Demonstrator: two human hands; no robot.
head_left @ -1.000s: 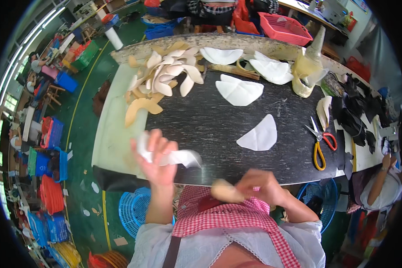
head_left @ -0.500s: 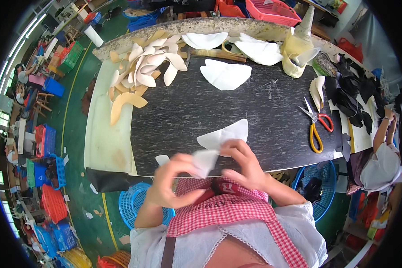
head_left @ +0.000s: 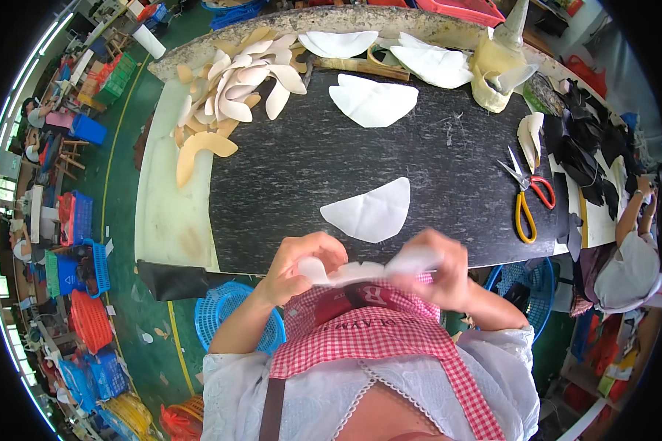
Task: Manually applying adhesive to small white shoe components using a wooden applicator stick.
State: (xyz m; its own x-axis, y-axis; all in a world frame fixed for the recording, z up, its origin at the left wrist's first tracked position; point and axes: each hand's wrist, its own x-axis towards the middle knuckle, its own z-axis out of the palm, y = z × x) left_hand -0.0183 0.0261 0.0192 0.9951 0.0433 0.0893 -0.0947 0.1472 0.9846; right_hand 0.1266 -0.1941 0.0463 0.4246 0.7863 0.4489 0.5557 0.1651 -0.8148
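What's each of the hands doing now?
Left hand: closed, holding one end of a white piece.
Right hand: closed on its other end, slightly blurred.

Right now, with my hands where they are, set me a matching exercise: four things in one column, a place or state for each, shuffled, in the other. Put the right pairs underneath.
Things
1. Scissors
2. White strip
3. Pile of curved beige pieces
4. Yellowish cone-topped container

Places and states
A. Heaped toward the far left of the table
B. Near the table's far right corner
C. Held between the left hand and right hand
D. Lying with blades apart

Pairs: 1-D, 2-C, 3-A, 4-B
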